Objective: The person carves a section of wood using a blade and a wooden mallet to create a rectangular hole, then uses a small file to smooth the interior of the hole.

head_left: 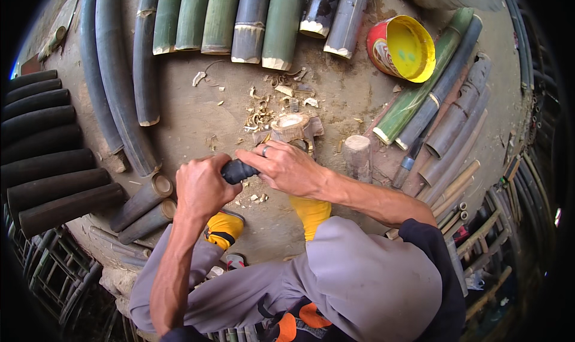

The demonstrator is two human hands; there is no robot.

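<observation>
Head view, looking down past my knees: my left hand (203, 186) is clenched around one end of a short dark piece of bamboo (238, 171), and my right hand (286, 168) is wrapped over its other end, fingers closed, ring showing. The piece sits level between both fists, just above the dirt floor (335, 90) and just this side of the small chopping stump (291, 126), whose pale top is ringed with shavings (263, 115).

What worries me is grip. The piece is short, so my hands are nearly touching, and if it twists or slips, my knuckles could knock together or scrape the stump's edge. The shavings underfoot are loose (my yellow shoes (311, 213) stand right among them), so a shifted foot could skid and pull the piece off line. A second stump (358, 156) stands near my right wrist, and a sudden jerk that way would bang my forearm on it. I cannot tell whether any blade is under my hands; if one is hidden there, a slip would be worse.
</observation>
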